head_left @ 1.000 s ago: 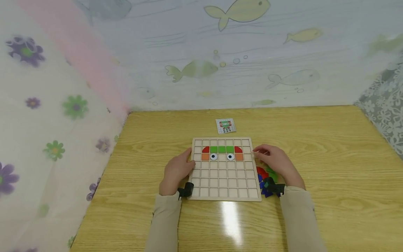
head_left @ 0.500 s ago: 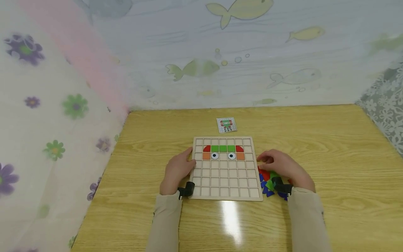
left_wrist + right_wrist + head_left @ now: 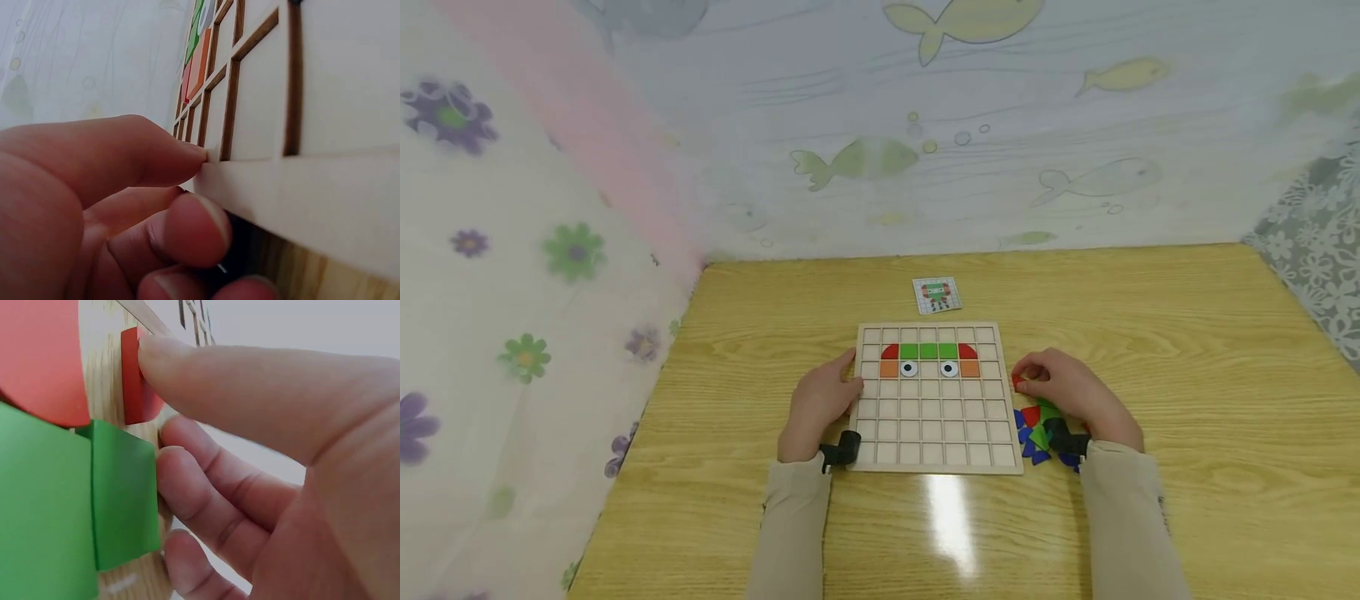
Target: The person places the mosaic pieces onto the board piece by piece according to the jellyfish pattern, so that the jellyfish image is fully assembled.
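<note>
A wooden grid board (image 3: 931,409) lies on the table, with green squares, red quarter-rounds, orange squares and two eye discs in its upper cells. My left hand (image 3: 822,405) grips the board's left edge, thumb on the rim and fingers at the side. Right of the board, my right hand (image 3: 1067,389) pinches a small red piece with a curved edge (image 3: 131,378) between thumb and fingers. Close beneath that hand lies a pile of loose pieces, among them a red one (image 3: 1032,416), a green one (image 3: 125,494) and several blue ones (image 3: 1040,457).
Behind the board, a small pattern card (image 3: 936,295) shows a coloured figure on a grid. The wooden table (image 3: 1225,375) meets a wall covering with fish drawings at the back. A flowered cloth (image 3: 527,358) hangs along the left.
My right hand has moved down slightly from beside the board's upper right edge to the loose pieces, and a red piece now shows in its fingertips. The left hand stays on the board's edge.
</note>
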{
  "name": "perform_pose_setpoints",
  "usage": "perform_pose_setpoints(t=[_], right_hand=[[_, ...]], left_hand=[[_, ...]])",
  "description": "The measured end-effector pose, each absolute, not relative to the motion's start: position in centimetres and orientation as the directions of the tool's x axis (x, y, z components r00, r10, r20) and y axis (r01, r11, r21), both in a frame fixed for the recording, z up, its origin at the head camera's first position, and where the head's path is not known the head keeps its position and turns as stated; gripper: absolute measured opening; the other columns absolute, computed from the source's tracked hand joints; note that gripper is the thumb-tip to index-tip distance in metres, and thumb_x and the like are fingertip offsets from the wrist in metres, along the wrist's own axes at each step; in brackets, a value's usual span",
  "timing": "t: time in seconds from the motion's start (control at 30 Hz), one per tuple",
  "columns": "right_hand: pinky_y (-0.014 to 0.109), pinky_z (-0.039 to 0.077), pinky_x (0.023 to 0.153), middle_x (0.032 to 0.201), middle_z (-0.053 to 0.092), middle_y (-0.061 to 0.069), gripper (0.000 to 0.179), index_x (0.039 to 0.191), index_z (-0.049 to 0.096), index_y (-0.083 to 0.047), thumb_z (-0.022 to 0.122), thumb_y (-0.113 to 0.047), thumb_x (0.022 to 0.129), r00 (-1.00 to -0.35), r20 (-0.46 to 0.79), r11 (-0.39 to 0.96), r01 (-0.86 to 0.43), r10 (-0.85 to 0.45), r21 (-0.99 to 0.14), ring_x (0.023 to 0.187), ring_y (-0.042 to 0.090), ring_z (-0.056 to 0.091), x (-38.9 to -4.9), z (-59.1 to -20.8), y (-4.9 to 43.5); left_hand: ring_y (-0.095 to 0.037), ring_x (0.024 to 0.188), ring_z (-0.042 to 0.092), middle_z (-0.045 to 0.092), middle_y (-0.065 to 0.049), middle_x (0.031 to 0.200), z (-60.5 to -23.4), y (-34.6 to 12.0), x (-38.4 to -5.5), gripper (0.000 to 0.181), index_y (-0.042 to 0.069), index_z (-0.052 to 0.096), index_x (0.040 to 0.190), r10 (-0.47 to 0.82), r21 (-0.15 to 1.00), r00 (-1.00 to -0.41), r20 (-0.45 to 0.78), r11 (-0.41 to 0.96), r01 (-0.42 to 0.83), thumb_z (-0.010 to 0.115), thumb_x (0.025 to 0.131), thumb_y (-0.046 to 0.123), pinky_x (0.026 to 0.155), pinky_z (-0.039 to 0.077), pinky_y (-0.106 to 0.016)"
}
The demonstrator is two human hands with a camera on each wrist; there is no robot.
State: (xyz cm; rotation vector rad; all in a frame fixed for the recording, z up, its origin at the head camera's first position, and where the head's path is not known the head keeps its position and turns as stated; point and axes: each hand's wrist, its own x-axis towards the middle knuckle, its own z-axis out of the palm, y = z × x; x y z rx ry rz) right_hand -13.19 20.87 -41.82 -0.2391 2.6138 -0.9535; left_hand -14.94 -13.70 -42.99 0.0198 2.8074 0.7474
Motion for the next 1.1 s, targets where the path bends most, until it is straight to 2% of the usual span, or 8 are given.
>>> perform_pose_setpoints(t=[0.1,0.37,0.5,0.73,0.9,1.1], right_hand=[[0.036,0.038,0.075,0.096,0.054,0.006,0.028,0.107,0.06,-0.009,0.064,-0.021,0.082,-0.924,-0.265,0.758,-0.039,-0.276,-0.651,0.084,0.022,0.046,-13.2,-41.8,20.9],[0.034,0.038,0.073,0.092,0.054,0.005,0.021,0.101,0.057,-0.011,0.064,-0.017,0.082,-0.928,-0.274,0.748,-0.008,-0.254,-0.664,0.082,0.021,0.047,-13.4,-42.0,20.7],[0.035,0.04,0.075,0.092,0.057,0.003,0.016,0.098,0.058,-0.012,0.061,-0.02,0.084,-0.943,-0.238,0.724,-0.004,-0.232,-0.69,0.084,0.02,0.05,-13.5,-42.1,20.5],[0.035,0.042,0.076,0.097,0.06,0.001,0.023,0.104,0.063,-0.016,0.059,-0.028,0.086,-0.968,-0.136,0.705,-0.054,-0.21,-0.707,0.085,0.018,0.053,-13.9,-41.7,18.9],[0.033,0.043,0.072,0.093,0.06,-0.002,0.021,0.102,0.063,-0.018,0.062,-0.028,0.084,-0.959,-0.138,0.699,-0.077,-0.246,-0.711,0.081,0.016,0.053,-14.1,-41.6,16.7],[0.033,0.044,0.075,0.094,0.06,-0.005,0.011,0.094,0.065,-0.022,0.062,-0.023,0.084,-0.94,-0.108,0.706,-0.163,-0.323,-0.689,0.083,0.014,0.054,-14.3,-41.7,14.2]], left_hand=[[-0.022,0.084,0.052,0.062,-0.005,0.087,-43.3,-13.7,-15.0,0.055,0.023,0.038,0.137,0.068,0.49,-0.973,-0.22,0.87,-0.05,0.051,0.084,0.031,0.074,0.042,-0.035],[-0.021,0.077,0.052,0.051,-0.001,0.059,-43.2,-13.9,-15.0,0.056,0.023,0.037,0.138,0.071,0.494,-0.97,-0.23,0.868,-0.054,0.05,0.084,0.031,0.071,0.041,-0.034],[-0.021,0.071,0.051,0.05,0.0,0.057,-43.1,-13.8,-15.0,0.055,0.024,0.037,0.138,0.069,0.493,-0.97,-0.234,0.868,-0.057,0.05,0.085,0.032,0.067,0.041,-0.033],[-0.02,0.07,0.051,0.051,0.0,0.056,-43.4,-13.7,-15.1,0.056,0.024,0.038,0.137,0.068,0.504,-0.972,-0.226,0.862,-0.057,0.051,0.083,0.031,0.065,0.04,-0.032],[-0.02,0.073,0.051,0.051,0.0,0.057,-43.4,-13.7,-15.2,0.055,0.024,0.038,0.137,0.081,0.513,-0.973,-0.215,0.857,-0.042,0.051,0.083,0.031,0.067,0.041,-0.033],[-0.019,0.058,0.049,0.05,0.0,0.049,-43.1,-13.9,-15.2,0.056,0.024,0.037,0.137,0.089,0.526,-0.969,-0.23,0.849,-0.047,0.05,0.084,0.029,0.058,0.039,-0.029]])
